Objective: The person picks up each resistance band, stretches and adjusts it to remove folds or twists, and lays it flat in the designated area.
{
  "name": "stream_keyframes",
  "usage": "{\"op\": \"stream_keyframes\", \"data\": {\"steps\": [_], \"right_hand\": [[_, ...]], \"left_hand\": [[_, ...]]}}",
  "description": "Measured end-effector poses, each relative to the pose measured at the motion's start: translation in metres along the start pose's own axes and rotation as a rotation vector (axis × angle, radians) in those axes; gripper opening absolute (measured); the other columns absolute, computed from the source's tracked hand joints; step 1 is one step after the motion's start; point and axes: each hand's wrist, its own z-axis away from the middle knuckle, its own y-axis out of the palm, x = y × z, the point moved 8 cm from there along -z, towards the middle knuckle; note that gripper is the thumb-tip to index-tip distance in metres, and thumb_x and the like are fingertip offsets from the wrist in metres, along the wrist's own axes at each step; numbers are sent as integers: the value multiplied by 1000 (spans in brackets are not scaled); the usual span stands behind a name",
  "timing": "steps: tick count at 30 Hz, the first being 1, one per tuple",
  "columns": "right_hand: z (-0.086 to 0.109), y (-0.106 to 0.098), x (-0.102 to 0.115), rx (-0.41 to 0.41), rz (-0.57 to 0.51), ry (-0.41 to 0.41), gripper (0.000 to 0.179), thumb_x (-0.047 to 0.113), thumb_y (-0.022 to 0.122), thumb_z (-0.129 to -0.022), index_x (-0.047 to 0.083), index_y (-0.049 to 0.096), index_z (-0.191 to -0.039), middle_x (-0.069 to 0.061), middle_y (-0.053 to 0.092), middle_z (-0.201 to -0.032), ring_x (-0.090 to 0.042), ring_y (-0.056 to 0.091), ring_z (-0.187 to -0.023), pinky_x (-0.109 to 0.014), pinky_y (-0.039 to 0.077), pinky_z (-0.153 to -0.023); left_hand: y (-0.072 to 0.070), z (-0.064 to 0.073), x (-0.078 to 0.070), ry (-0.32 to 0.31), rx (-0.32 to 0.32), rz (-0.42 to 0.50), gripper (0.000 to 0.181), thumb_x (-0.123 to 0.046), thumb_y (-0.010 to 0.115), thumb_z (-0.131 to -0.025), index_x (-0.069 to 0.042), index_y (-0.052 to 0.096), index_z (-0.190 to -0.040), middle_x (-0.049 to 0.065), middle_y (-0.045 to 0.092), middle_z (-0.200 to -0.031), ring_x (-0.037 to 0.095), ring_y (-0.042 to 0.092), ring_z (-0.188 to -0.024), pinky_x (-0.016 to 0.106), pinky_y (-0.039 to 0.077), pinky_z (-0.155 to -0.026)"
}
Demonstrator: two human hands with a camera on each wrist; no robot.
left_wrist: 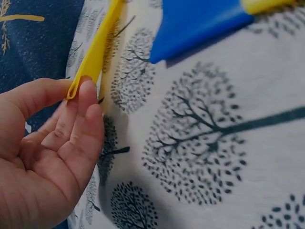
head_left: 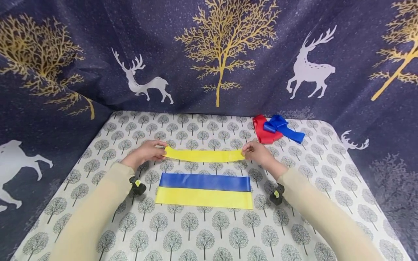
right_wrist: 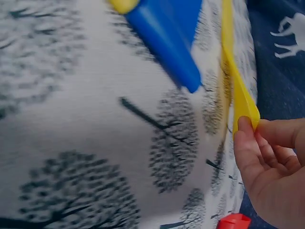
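Observation:
A yellow ribbon [head_left: 204,156] stretches between my two hands above the patterned cloth, sagging slightly in the middle. My left hand [head_left: 152,150] pinches its left end between thumb and fingers; the left wrist view shows that end of the yellow ribbon [left_wrist: 90,62] folded into a narrow loop. Its right end is pinched by my right hand [head_left: 256,153]. Nearer to me, a blue ribbon strip [head_left: 205,182] lies flat along the top edge of a yellow ribbon strip [head_left: 204,198]. In the right wrist view the blue strip [right_wrist: 167,43] has a rounded, folded end.
A loose red ribbon [head_left: 265,131] and a crumpled blue ribbon [head_left: 284,128] lie together at the table's back right. White cloth with tree prints [head_left: 205,239] covers the table. Behind it hangs a dark blue curtain [head_left: 209,72] with deer and golden trees.

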Motion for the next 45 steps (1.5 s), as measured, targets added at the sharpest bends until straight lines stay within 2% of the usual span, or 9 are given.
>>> {"op": "stream_keyframes", "data": {"steps": [5, 8, 11, 15, 18, 22, 28, 33, 45], "right_hand": [[4, 5, -10, -19, 67, 38, 27, -8, 63, -89, -6, 59, -115, -22, 64, -115, -25, 62, -99, -25, 57, -79], [4, 8, -19, -23, 43, 90, 33, -7, 64, -90, -5, 56, -122, -22, 60, -119, -24, 61, -99, -26, 59, -79], [4, 11, -22, -13, 6, 126, 41, -5, 64, -92, -7, 52, -131, -24, 58, -124, -21, 62, -94, -25, 60, -78], [3, 13, -22, 19, -36, 172, 51, 1, 64, -94, -8, 48, -141, -23, 57, -125, -15, 62, -87, -23, 59, -76], [2, 15, -22, 37, -59, 208, 54, 6, 65, -95, -8, 47, -144, -20, 58, -123, -12, 62, -85, -22, 59, -77], [0, 14, -25, 40, -66, 222, 49, 6, 66, -96, -9, 52, -140, -15, 62, -113, -11, 63, -83, -24, 61, -79], [-1, 11, -28, 24, -45, 194, 35, -2, 65, -93, -11, 55, -126, -6, 58, -92, -11, 62, -75, -23, 61, -70], [0, 10, -27, 25, 1, 169, 30, -4, 67, -91, -10, 56, -118, -5, 57, -86, -12, 60, -71, -23, 59, -66], [10, 13, -22, 56, 204, 116, 27, -1, 70, -88, -6, 60, -112, -10, 63, -87, -14, 63, -70, -27, 58, -66]], "left_hand": [[3, 0, 2, -2, 32, -60, 70, -2, 61, -96, 10, 27, -156, 10, 69, -102, 9, 66, -78, 24, 62, -81], [5, 0, 1, 5, 52, -121, 68, -3, 62, -95, 11, 32, -154, 10, 69, -105, 9, 64, -79, 23, 60, -78], [7, -1, -1, 4, 63, -171, 62, -7, 61, -96, 13, 37, -150, 7, 68, -100, 9, 57, -74, 22, 53, -70], [5, -3, -4, -3, 37, -188, 56, -13, 56, -102, 12, 40, -149, 8, 66, -101, 9, 54, -75, 22, 51, -69], [3, -5, -5, 3, 6, -203, 54, -12, 57, -101, 13, 42, -147, 20, 67, -116, 11, 62, -84, 23, 57, -77], [2, -5, -4, 13, -18, -211, 53, -6, 60, -96, 14, 46, -143, 30, 61, -129, 17, 67, -90, 28, 61, -84], [2, -6, 4, 12, -19, -210, 52, -7, 64, -96, 12, 48, -142, 22, 64, -121, 16, 67, -91, 30, 62, -89], [3, -5, 4, 9, -28, -213, 49, -9, 68, -95, 10, 52, -137, 17, 67, -114, 14, 67, -87, 28, 62, -85], [10, 3, 1, 53, 37, -305, 44, -5, 70, -91, 14, 56, -128, 17, 68, -103, 14, 67, -79, 29, 62, -79]]}}
